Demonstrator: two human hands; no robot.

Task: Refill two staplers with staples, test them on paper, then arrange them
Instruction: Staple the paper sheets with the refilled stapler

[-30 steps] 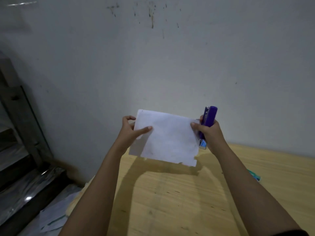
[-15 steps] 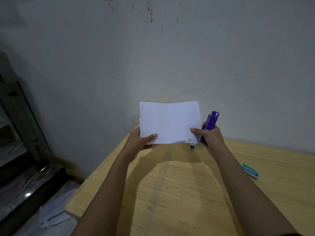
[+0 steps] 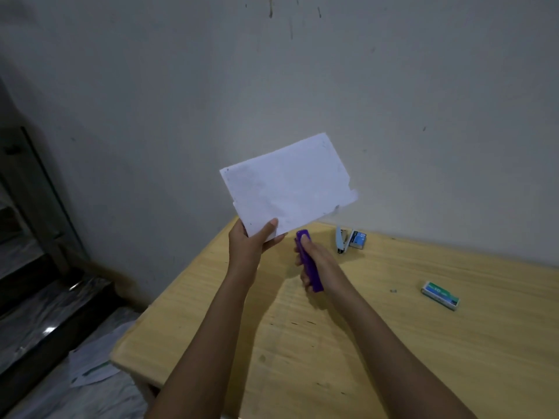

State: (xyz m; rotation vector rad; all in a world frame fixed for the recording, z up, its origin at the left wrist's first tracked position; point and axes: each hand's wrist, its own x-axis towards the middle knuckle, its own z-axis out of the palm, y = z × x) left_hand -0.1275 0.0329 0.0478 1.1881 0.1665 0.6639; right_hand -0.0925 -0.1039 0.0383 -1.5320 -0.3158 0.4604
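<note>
My left hand pinches the lower corner of a folded white paper and holds it tilted up in front of the wall. My right hand grips a purple stapler just below and to the right of the paper, apart from it. A second stapler, light blue and white, lies on the wooden table near the wall. Beside it sits a small blue staple box. A green staple box lies further right on the table.
The grey wall stands right behind the table's far edge. Loose papers lie on the floor past the table's left edge, by dark steps. A tiny staple scrap lies near the green box.
My right hand has let go of the paper's right edge and dropped lower with the purple stapler. My left hand has tilted the paper up to the right. The view has shifted, showing the second stapler.
</note>
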